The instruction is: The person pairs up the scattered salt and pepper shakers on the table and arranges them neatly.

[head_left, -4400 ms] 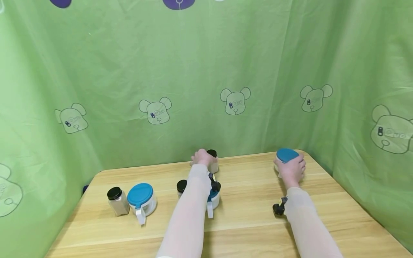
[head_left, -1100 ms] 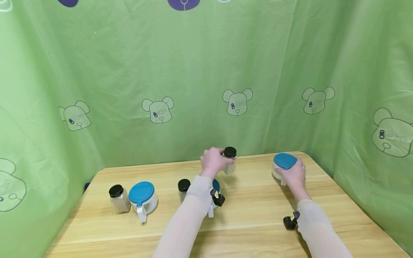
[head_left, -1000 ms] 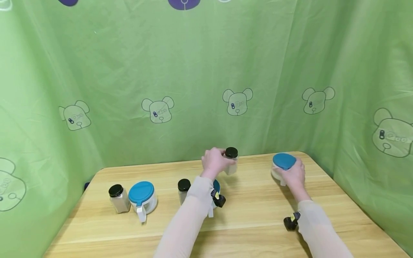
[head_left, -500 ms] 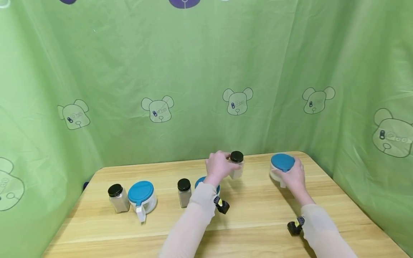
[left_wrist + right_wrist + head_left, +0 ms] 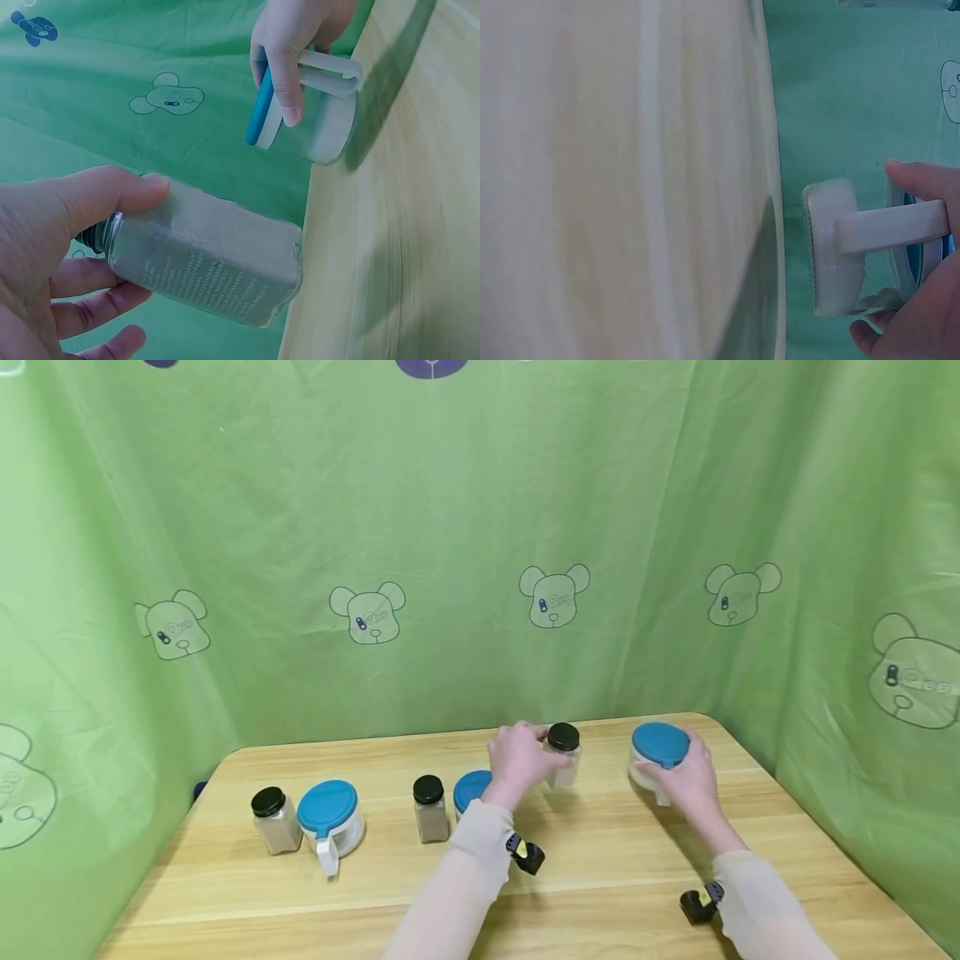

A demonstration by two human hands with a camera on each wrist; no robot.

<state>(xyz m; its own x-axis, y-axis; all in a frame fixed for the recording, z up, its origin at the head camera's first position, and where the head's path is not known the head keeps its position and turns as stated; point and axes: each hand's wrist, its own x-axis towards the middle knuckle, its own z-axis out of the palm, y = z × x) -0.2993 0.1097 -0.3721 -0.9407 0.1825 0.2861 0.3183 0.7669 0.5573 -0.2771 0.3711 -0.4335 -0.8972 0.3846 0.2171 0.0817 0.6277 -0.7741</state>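
My left hand (image 5: 521, 760) grips a clear square jar (image 5: 564, 768) with a black lid, thumb on one side and fingers on the other. In the left wrist view the jar (image 5: 210, 251) shows pale contents and printed text, and is held just above the table. Further right, my right hand (image 5: 690, 772) holds a round clear pot (image 5: 647, 774) with a blue lid and white handle by its upper part. White contents fill the bottom of this pot (image 5: 832, 262) in the right wrist view, where its base is apart from the tabletop.
On the wooden table (image 5: 315, 918) stand a black-lidded jar (image 5: 431, 818) beside a blue-lidded pot (image 5: 471, 789), partly hidden by my left arm. Another black-lidded jar (image 5: 279, 831) and blue-lidded pot (image 5: 333, 827) stand at left. A green curtain (image 5: 450, 685) hangs behind the table.
My left hand has carried the square jar rightward from the table's back middle, then slightly nearer. My right hand has brought the blue-lidded pot a little nearer.
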